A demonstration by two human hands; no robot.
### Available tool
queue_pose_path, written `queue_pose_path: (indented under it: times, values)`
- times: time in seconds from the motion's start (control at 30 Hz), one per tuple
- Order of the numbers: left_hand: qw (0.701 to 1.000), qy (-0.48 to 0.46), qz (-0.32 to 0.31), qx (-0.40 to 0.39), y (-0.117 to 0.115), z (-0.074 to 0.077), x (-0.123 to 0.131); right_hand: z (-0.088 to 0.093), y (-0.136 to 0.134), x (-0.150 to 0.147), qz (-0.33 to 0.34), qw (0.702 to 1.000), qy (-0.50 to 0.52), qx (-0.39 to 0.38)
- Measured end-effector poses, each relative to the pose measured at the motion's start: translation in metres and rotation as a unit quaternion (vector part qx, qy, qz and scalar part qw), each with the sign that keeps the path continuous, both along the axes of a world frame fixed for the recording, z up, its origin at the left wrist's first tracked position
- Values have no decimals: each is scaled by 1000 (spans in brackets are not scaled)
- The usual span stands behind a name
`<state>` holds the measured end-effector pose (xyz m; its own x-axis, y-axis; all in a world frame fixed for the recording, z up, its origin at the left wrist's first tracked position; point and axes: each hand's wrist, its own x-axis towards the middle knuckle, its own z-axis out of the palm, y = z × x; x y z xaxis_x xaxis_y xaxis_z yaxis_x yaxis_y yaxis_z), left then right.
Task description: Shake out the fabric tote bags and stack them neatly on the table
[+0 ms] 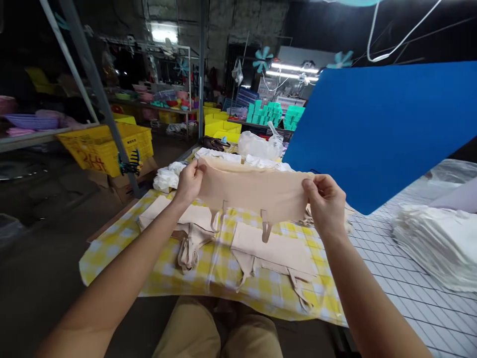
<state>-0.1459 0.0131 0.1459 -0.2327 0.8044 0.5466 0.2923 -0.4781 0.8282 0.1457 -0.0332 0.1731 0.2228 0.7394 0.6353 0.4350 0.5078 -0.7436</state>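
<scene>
Garment (257, 191) in beige fabric hangs stretched between the two hands, held up above the near half of a surface covered with a yellow-and-white checked cloth (156, 278). The left hand (190, 181) is closed, its fingers curled tightly over one upper corner. The right hand (328, 201) pinches the opposite end, its thumb pressed on the near face and its fingers bent behind. Two narrow straps (266, 231) dangle from the lower edge.

Below, on the checked cloth, lie more beige pieces: a flat one (274, 251) to the right, its straps trailing toward the near edge, and a rumpled one (194, 228) to the left, partly hidden behind the left forearm. Beyond the raised fabric are white folded items (218, 155) and a translucent plastic bag (257, 145), with a crumpled white bundle (167, 177) beside them on the left. A large blue panel (387, 129) slants across the right side, and a white stack (439, 238) sits on the grid-lined covering (383, 268) there. A yellow crate (108, 144) stands off to the left.
</scene>
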Motion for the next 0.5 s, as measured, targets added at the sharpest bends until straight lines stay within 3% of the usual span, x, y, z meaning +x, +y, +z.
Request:
queue_pose_path:
  times: [0.13, 0.33, 0.43, 0.5]
  values:
    - [1000, 4, 19, 4, -17, 11, -49, 7, -6, -43, 79, 997, 19, -7]
    - [995, -79, 31, -57, -52, 23, -124, 15, -26, -106, 205, 977, 33, -46]
    - [986, -100, 6, -134, -50, 13, -151, -2, -16, -129, 252, 960, 59, -107]
    - [979, -75, 4, -189, -37, -7, -163, -28, 0, -141, 263, 948, 71, -163]
